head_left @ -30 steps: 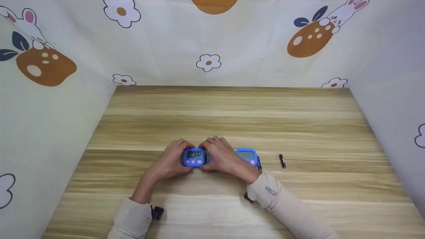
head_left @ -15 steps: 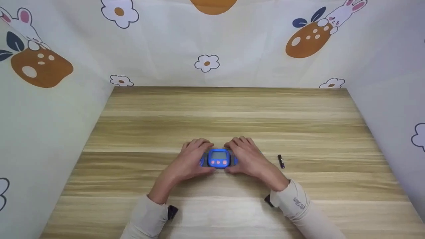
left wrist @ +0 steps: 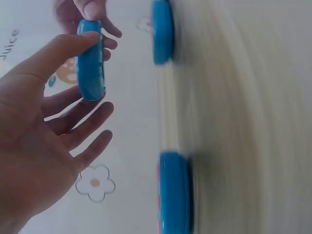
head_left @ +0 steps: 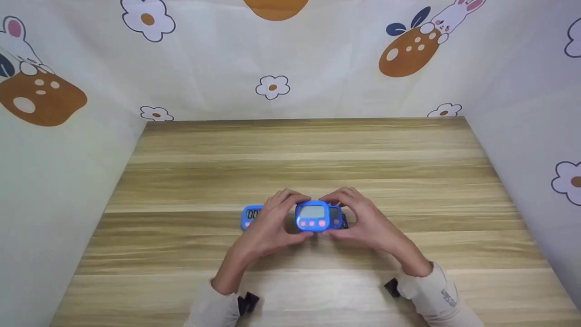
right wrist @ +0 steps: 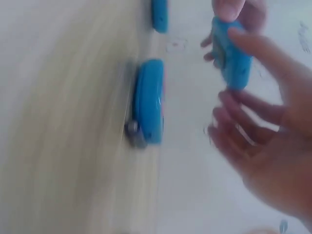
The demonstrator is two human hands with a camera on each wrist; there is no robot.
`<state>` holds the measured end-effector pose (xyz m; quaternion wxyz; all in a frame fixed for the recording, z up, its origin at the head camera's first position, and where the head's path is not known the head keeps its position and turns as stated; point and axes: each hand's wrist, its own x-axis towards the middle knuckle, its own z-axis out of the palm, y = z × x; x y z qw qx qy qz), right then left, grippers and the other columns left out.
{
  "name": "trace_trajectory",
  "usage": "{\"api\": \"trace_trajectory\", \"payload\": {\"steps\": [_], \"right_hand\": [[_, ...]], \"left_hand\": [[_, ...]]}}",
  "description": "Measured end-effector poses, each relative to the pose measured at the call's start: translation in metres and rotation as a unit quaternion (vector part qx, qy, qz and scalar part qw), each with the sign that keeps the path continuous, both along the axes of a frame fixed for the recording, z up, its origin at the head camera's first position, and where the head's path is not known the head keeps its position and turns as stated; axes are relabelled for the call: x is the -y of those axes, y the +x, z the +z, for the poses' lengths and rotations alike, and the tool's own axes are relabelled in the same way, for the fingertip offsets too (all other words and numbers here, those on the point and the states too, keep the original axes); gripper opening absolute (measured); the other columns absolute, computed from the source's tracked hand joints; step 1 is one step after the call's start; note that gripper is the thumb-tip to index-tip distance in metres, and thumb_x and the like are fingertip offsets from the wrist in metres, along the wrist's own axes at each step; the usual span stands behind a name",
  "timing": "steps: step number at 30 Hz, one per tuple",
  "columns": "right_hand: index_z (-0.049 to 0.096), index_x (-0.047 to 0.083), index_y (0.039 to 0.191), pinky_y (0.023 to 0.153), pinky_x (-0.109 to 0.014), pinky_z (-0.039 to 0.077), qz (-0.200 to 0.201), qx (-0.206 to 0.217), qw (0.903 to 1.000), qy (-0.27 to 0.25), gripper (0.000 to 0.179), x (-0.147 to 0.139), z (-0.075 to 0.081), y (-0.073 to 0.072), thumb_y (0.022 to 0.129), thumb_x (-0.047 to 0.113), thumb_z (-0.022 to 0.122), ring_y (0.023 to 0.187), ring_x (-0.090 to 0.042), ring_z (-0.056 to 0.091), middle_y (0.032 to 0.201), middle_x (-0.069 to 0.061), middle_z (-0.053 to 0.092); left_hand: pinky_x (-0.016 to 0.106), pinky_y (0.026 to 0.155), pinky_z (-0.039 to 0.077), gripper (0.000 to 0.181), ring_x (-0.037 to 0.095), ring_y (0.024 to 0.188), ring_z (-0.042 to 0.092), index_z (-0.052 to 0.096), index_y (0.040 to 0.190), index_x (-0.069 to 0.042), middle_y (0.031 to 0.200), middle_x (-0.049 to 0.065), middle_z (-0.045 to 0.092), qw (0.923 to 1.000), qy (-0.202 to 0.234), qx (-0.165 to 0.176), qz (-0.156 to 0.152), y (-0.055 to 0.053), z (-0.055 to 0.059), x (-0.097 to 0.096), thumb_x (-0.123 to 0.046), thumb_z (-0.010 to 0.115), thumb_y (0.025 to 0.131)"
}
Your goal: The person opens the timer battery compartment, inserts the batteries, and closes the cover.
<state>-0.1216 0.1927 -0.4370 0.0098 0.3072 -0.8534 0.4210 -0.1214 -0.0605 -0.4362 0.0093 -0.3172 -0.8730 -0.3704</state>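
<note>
A blue digital timer [head_left: 312, 216] with a blank screen and pink buttons is held up off the table between both hands. My left hand [head_left: 271, 225] pinches its left side, thumb below and fingers above. The right hand [head_left: 370, 227] grips the opposite side the same way. In the left wrist view the held timer [left wrist: 90, 63] stands clear of the tabletop. A second blue timer [head_left: 248, 217], showing digits, lies left of and partly behind the left hand. Another blue timer [head_left: 336, 217] lies behind the held one, partly covered.
A small dark battery [head_left: 345, 221] touches or lies close to the right-hand timer; it is blurred in the right wrist view. The wood-grain table [head_left: 299, 154] is bounded by a patterned cloth [head_left: 218, 68] at the back and sides.
Both hands have moved right, off the timer showing digits and onto the blank-screened one, and have raised it. The loose battery farther right is now hidden behind the right hand.
</note>
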Motion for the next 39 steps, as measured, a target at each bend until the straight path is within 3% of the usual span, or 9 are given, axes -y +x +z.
{"api": "trace_trajectory", "payload": {"steps": [4, 8, 13, 19, 25, 29, 33, 36, 39], "right_hand": [[0.06, 0.022, 0.131, 0.088, -0.043, 0.051, 0.013, 0.015, 0.9984, -0.053, 0.061, -0.019, -0.005, 0.011, 0.076, 0.031, 0.085, 0.105, -0.02, 0.057, 0.119, 0.009, 0.061], [0.06, 0.021, 0.131, 0.084, -0.041, 0.053, 0.011, 0.021, 0.9969, -0.075, 0.061, -0.03, -0.015, 0.019, 0.077, 0.028, 0.085, 0.1, -0.02, 0.058, 0.118, 0.007, 0.063], [0.061, 0.02, 0.13, 0.083, -0.043, 0.053, 0.012, 0.018, 0.9974, -0.069, 0.061, -0.031, -0.016, 0.021, 0.075, 0.026, 0.087, 0.099, -0.022, 0.058, 0.118, 0.006, 0.063], [0.062, 0.006, 0.126, 0.08, -0.047, 0.054, 0.012, 0.009, 0.9969, -0.078, 0.061, -0.025, 0.006, 0.028, 0.071, 0.007, 0.088, 0.095, -0.031, 0.058, 0.114, -0.004, 0.064], [0.06, 0.0, 0.124, 0.077, -0.039, 0.055, -0.004, -0.01, 0.9939, -0.11, 0.063, -0.02, 0.014, 0.035, 0.068, 0.002, 0.089, 0.093, -0.032, 0.059, 0.111, -0.008, 0.065], [0.06, 0.0, 0.119, 0.082, -0.031, 0.053, -0.002, -0.051, 0.9889, -0.14, 0.059, -0.015, 0.013, 0.038, 0.067, 0.0, 0.089, 0.101, -0.029, 0.058, 0.113, -0.011, 0.064], [0.064, 0.005, 0.118, 0.098, -0.028, 0.043, 0.033, -0.1, 0.9881, -0.112, 0.053, -0.012, 0.008, 0.037, 0.07, -0.001, 0.086, 0.113, -0.028, 0.052, 0.122, -0.012, 0.062], [0.064, 0.009, 0.121, 0.105, -0.028, 0.035, 0.047, -0.118, 0.9887, -0.081, 0.054, -0.012, 0.001, 0.035, 0.072, 0.001, 0.085, 0.116, -0.027, 0.049, 0.128, -0.009, 0.062], [0.064, 0.01, 0.122, 0.106, -0.028, 0.034, 0.046, -0.122, 0.9889, -0.071, 0.055, -0.014, -0.003, 0.033, 0.072, 0.001, 0.085, 0.117, -0.027, 0.049, 0.13, -0.009, 0.061]], "left_hand": [[0.038, 0.097, 0.048, 0.066, 0.011, 0.115, 0.05, 0.053, 0.135, -0.016, 0.127, -0.006, 0.048, 0.996, 0.083, 0.018, -0.026, 0.01, -0.004, -0.014, -0.037, 0.082, 0.079], [0.035, 0.091, 0.052, 0.067, 0.01, 0.111, 0.053, 0.052, 0.136, -0.016, 0.127, -0.005, 0.047, 0.9922, 0.119, 0.019, -0.032, 0.017, -0.015, -0.026, -0.03, 0.084, 0.078], [0.035, 0.091, 0.052, 0.068, 0.01, 0.11, 0.053, 0.052, 0.135, -0.018, 0.126, -0.006, 0.047, 0.9912, 0.128, 0.028, -0.02, 0.021, -0.02, -0.031, -0.026, 0.086, 0.076], [0.037, 0.095, 0.05, 0.067, 0.01, 0.113, 0.051, 0.053, 0.134, -0.017, 0.126, -0.006, 0.047, 0.9922, 0.121, 0.023, -0.022, 0.019, -0.021, -0.032, -0.03, 0.085, 0.077], [0.032, 0.102, 0.044, 0.07, 0.012, 0.119, 0.048, 0.052, 0.133, -0.014, 0.128, -0.003, 0.048, 0.9936, 0.111, 0.008, -0.014, 0.019, -0.025, -0.037, -0.026, 0.087, 0.074], [0.035, 0.097, 0.048, 0.072, 0.017, 0.117, 0.051, 0.048, 0.135, -0.014, 0.129, -0.001, 0.05, 0.9891, 0.142, 0.03, -0.025, 0.019, -0.029, -0.043, -0.02, 0.086, 0.074], [0.034, 0.099, 0.047, 0.071, 0.018, 0.121, 0.052, 0.042, 0.138, -0.015, 0.135, 0.0, 0.05, 0.9697, 0.213, 0.107, -0.055, 0.02, -0.033, -0.049, -0.013, 0.083, 0.079], [0.033, 0.106, 0.041, 0.07, 0.018, 0.129, 0.046, 0.042, 0.138, -0.013, 0.14, 0.003, 0.048, 0.9447, 0.271, 0.171, -0.072, 0.02, -0.035, -0.052, -0.005, 0.081, 0.08], [0.034, 0.107, 0.04, 0.07, 0.02, 0.13, 0.046, 0.043, 0.138, -0.009, 0.14, 0.006, 0.049, 0.9215, 0.315, 0.214, -0.075, 0.02, -0.038, -0.053, 0.004, 0.079, 0.079]]}}
